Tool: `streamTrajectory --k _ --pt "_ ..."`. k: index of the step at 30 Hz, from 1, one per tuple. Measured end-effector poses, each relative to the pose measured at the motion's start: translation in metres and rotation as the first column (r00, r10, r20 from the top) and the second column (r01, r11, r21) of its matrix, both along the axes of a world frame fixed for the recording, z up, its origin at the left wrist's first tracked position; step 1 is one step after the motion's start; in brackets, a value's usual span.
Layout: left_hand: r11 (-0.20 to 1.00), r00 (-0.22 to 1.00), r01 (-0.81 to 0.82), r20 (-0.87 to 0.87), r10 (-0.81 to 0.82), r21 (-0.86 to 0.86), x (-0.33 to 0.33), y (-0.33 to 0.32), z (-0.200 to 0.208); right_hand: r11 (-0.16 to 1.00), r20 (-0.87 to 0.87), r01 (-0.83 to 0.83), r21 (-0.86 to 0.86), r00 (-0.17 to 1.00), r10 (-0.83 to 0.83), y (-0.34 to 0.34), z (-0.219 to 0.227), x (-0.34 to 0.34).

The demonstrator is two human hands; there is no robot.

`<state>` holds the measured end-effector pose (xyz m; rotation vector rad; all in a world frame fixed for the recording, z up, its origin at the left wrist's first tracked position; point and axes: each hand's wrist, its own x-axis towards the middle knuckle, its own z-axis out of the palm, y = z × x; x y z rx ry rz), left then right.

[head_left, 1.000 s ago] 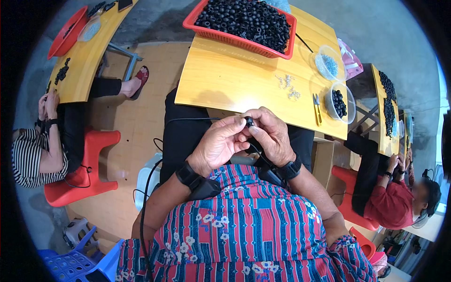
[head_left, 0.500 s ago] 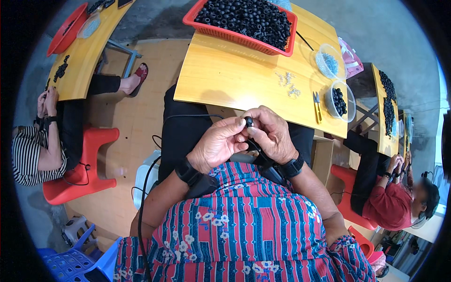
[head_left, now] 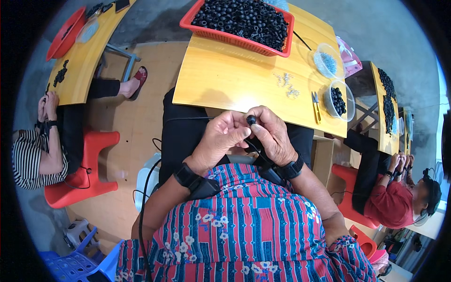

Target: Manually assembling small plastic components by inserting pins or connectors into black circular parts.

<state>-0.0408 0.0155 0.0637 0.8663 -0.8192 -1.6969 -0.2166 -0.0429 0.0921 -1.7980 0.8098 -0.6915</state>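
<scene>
In front of my body, just off the table's near edge, my right hand (head_left: 272,137) pinches a small round black plastic piece (head_left: 251,120) between thumb and forefinger. My left hand (head_left: 219,138) is closed right beside it, its thumb and fingertips drawn together close to the piece. Whatever those left fingertips grip is hidden. A red basket (head_left: 221,36) heaped with black ring-shaped pieces (head_left: 242,19) stands at the far side of the yellow table (head_left: 216,70). Small clear or silvery bits (head_left: 287,84) lie scattered on the tabletop.
Thread snips (head_left: 316,108) lie beside a clear tub (head_left: 348,110) of black pieces (head_left: 338,100); behind it is a tub of pale blue bits (head_left: 326,62). A black cable (head_left: 146,188) runs past my left arm. Co-workers sit at tables on both sides.
The black piece has shifted slightly right and nearer my right fingertips. My left thumb has come down from the piece's top to beside it.
</scene>
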Motion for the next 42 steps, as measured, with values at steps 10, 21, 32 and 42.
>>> streamTrajectory --k 10,21,32,42 --pt "0.98 0.981 -0.099 0.145 0.125 -0.173 -0.011 -0.004 0.009 1.0 0.043 -0.024 -0.016 0.999 0.024 0.0 -0.007 0.0" --pt "0.961 0.949 -0.166 0.228 0.216 -0.22 -0.017 -0.002 0.008 0.997 0.02 -0.015 -0.077 1.0 0.016 -0.002 0.0 0.004" --pt "0.966 0.95 -0.085 0.271 0.152 -0.243 -0.017 -0.006 0.01 0.997 0.09 -0.047 -0.055 0.995 0.052 -0.004 -0.005 -0.001" --pt "0.962 0.949 -0.131 0.252 0.192 -0.238 -0.016 -0.005 0.009 0.992 0.017 -0.057 -0.114 0.998 0.06 -0.005 -0.004 0.0"
